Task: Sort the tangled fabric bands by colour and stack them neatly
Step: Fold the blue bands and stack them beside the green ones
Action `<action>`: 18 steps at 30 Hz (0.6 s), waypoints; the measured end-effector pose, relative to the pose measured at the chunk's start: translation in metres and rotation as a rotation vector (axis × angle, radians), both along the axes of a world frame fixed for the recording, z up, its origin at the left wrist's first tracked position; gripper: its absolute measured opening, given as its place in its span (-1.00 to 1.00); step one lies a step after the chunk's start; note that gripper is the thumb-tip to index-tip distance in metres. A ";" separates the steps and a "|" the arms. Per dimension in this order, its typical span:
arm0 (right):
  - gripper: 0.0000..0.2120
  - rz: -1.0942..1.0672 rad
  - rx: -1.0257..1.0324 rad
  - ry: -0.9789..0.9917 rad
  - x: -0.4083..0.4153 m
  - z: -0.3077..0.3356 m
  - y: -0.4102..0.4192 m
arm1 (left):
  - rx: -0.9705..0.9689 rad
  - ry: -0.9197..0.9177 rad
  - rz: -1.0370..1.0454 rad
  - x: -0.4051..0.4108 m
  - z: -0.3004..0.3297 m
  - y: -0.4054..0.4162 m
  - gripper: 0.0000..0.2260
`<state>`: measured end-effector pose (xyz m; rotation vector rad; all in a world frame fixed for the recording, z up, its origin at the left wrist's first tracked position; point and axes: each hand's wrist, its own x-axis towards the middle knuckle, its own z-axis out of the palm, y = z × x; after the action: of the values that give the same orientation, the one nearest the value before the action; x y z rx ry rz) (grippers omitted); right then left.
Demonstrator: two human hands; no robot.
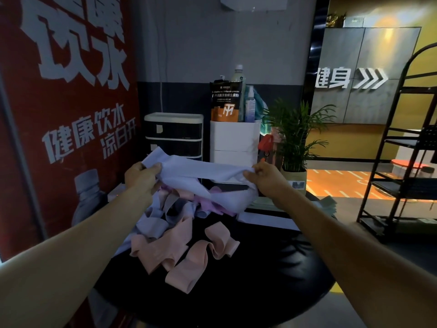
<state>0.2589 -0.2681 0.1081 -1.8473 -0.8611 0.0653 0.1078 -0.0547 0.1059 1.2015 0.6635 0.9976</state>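
Note:
A pale lavender fabric band point(201, 170) is stretched between both hands above the round black table point(272, 268). My left hand point(139, 176) grips its left end and my right hand point(267, 179) pinches its right end. Below the stretched band lies a tangled heap of lavender, pink-purple and grey bands point(175, 204). Peach bands point(175, 249) lie loosely bunched at the front of the heap, one curled strip point(221, 241) reaching to the right.
Behind the table stand a black-and-white drawer unit point(173, 136), a white box point(234, 140) topped with a powder bag and bottles, and a potted plant point(294, 138). A red poster wall is on the left, a black metal shelf rack point(399, 162) on the right.

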 end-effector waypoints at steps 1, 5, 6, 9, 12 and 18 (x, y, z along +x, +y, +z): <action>-0.74 -0.029 -0.040 -0.038 0.000 0.000 0.000 | -0.010 0.007 -0.002 0.000 -0.002 0.000 -0.83; -0.67 -0.149 -0.307 -0.248 0.009 -0.008 -0.007 | -0.040 0.017 -0.008 0.002 -0.008 -0.003 -0.84; -0.66 -0.161 -0.363 -0.251 0.011 -0.010 -0.010 | -0.038 0.022 -0.001 0.002 -0.009 -0.004 -0.82; -0.70 -0.066 -0.310 0.027 0.008 -0.009 -0.015 | -0.039 0.044 0.059 0.002 -0.010 -0.003 -0.81; -0.82 0.153 -0.151 0.360 0.004 -0.007 -0.024 | -0.044 0.049 0.098 0.000 -0.015 0.001 -0.82; -0.92 0.120 -0.051 0.408 0.005 -0.008 -0.027 | -0.025 0.080 0.100 -0.005 -0.022 0.005 -0.69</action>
<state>0.2639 -0.2956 0.0998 -1.7428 -0.6847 0.5250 0.1031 -0.0500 0.0835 1.2004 0.8038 1.0256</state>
